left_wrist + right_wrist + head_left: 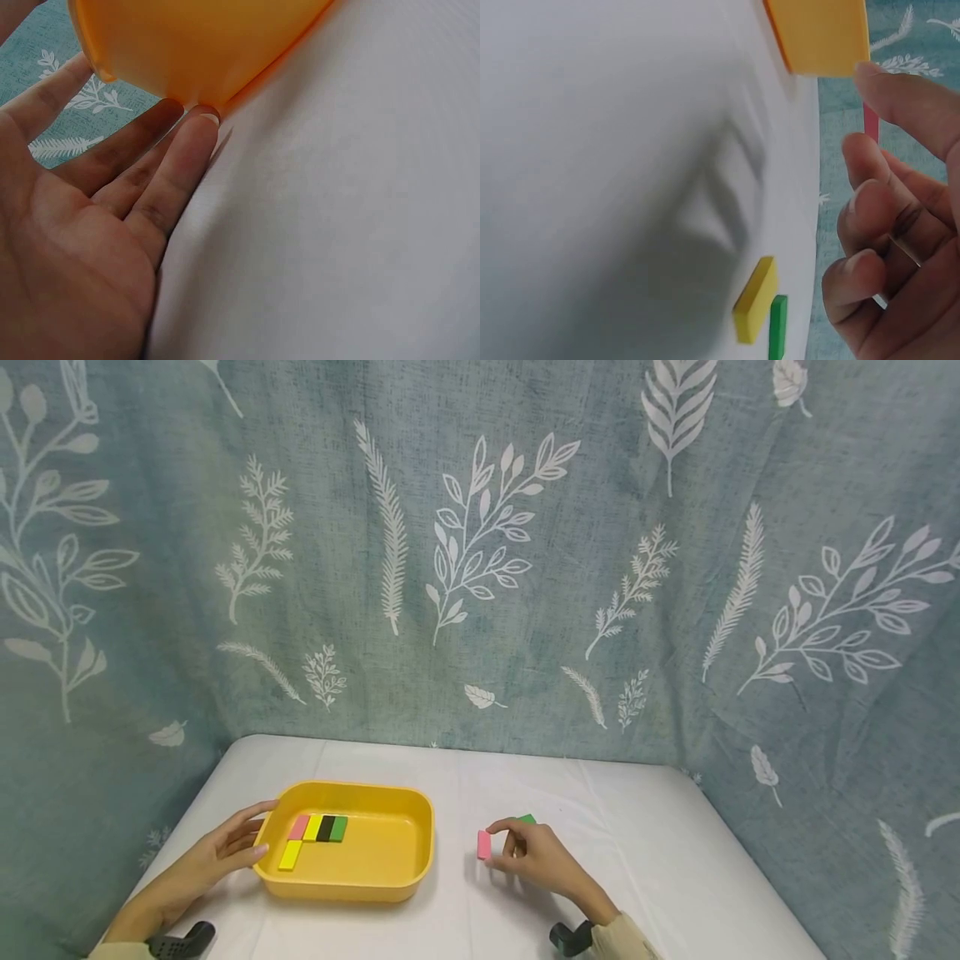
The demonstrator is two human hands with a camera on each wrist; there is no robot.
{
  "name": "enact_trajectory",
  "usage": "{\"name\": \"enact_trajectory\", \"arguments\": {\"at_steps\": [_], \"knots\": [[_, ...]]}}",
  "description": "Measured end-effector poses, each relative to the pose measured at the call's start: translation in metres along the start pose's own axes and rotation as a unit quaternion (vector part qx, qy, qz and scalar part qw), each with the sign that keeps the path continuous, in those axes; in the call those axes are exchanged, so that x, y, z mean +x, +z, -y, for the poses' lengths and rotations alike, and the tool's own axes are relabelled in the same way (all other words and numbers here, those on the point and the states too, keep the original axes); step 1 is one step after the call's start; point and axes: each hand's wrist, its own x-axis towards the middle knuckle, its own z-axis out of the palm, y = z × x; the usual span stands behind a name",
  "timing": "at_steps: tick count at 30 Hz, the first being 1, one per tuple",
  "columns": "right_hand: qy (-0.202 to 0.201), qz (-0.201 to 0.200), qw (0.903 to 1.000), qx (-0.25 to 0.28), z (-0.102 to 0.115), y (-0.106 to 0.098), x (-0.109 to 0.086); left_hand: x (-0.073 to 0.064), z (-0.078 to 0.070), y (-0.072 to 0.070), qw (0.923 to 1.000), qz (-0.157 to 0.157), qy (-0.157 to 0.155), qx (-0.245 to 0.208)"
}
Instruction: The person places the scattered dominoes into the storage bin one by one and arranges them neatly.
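While aloft, pink block (pixel 483 845) outside tray rim (pixel 432 837)

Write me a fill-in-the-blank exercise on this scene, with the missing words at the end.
1. The right hand pinches a ____ block.
2. The left hand touches the tray, which holds ____ blocks.
3. In the tray, the black block lies between a yellow block and a ____ block.

Missing words: pink; five; green.
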Motion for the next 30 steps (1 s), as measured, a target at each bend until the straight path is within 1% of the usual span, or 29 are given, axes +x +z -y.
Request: {"name": "enact_trajectory", "arguments": {"at_steps": [4,8,13,17,26,30], "knots": [[-0.001,0.0,1.0,0.002,0.006,-0.001,0.006,0.001,0.0,-0.001,1.0,0.001,0.0,-0.003],[-0.011,-0.002,0.9999,0.009,0.012,-0.002,0.011,0.001,0.001,-0.001,1.0,0.004,0.001,-0.008],[-0.018,-0.012,0.9997,0.01,0.023,-0.002,0.019,0.0,-0.001,0.0,0.9998,0.01,0.01,-0.012],[-0.02,-0.012,0.9997,0.011,0.032,0.0,0.025,-0.001,-0.002,-0.001,0.9997,0.013,0.02,-0.009],[-0.06,-0.012,0.9981,0.011,0.046,0.008,0.039,-0.002,-0.003,-0.002,0.9996,0.014,0.024,-0.008],[-0.067,-0.006,0.9976,0.014,0.052,0.012,0.047,-0.001,-0.003,-0.002,0.9996,0.015,0.022,-0.007]]}}
